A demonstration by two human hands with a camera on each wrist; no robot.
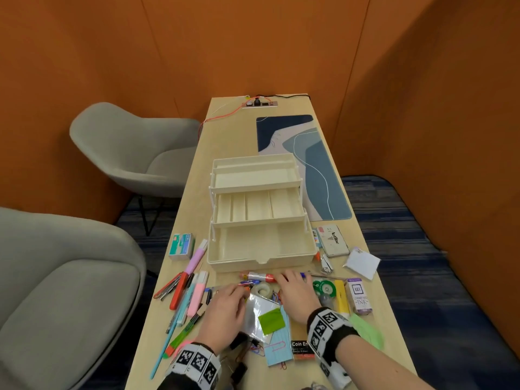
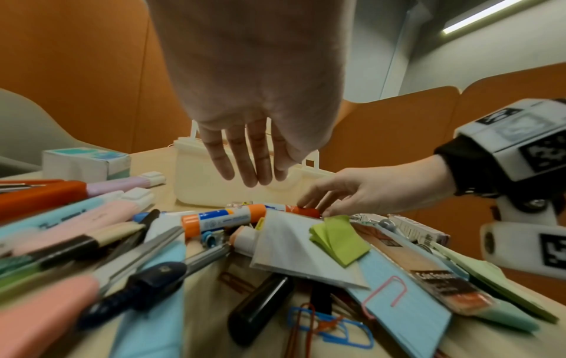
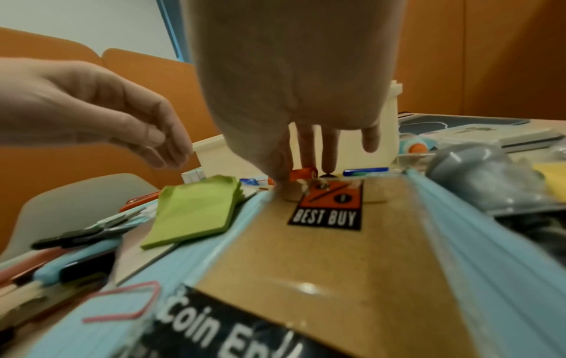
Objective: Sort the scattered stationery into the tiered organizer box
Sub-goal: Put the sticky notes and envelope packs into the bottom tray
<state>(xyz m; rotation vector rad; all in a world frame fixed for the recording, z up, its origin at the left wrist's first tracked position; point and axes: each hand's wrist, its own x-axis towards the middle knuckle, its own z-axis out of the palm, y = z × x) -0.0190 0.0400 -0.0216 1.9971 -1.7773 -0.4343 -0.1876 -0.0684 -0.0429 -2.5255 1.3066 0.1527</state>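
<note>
The cream tiered organizer box stands open in the middle of the table, and its three levels show nothing inside. Just in front of it lies a glue stick with orange ends. My right hand reaches down onto its right end, thumb and fingers pinching the orange cap from either side. My left hand hovers over the pile with fingers straight and holds nothing. Under both hands lie green sticky notes, a clear packet, blue index cards and a coin envelope pack.
Pens and highlighters fan out at the left, with a staple box behind them. A stamp pad, ink box and tape roll lie on the right. A blue desk mat lies behind; grey chairs flank the left edge.
</note>
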